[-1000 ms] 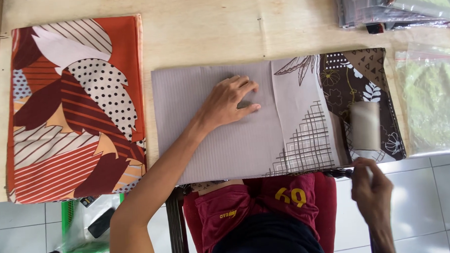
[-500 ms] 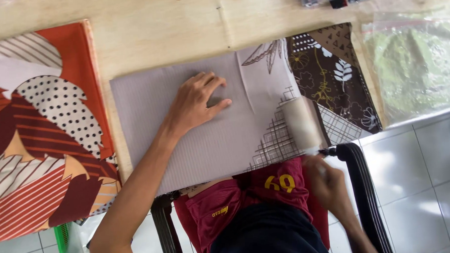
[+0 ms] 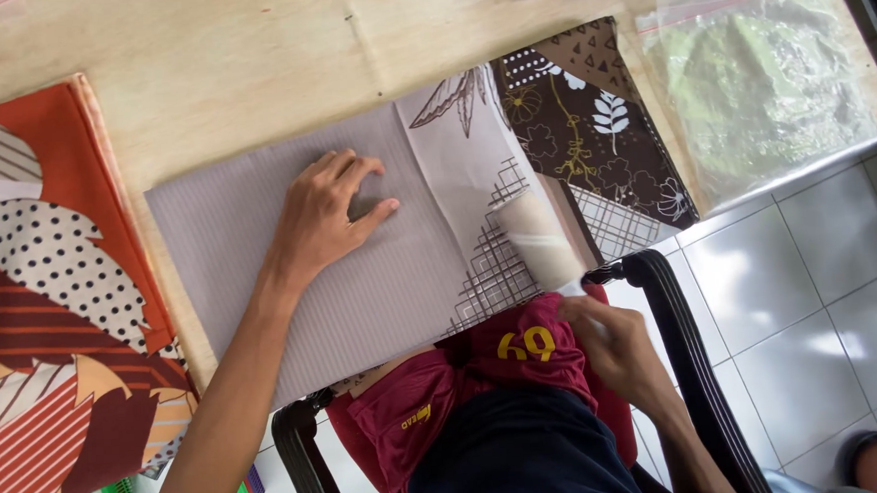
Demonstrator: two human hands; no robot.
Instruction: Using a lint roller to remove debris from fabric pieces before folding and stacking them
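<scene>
With the left hand [image 3: 326,216] flat on the grey folded cloth [image 3: 362,269] at centre frame, the right hand [image 3: 612,342] gripping the lint roller [image 3: 540,238] should, I judge, roll in even strokes.

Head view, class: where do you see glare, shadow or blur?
Head view: glare whitens the clear plastic bag and floor tiles; the left hand casts a soft shadow on the grey folded cloth; the right hand looks slightly blurred.

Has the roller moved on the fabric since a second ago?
Yes. The roller went from the brown floral fabric leftward onto the grey fabric's grid print.
</scene>
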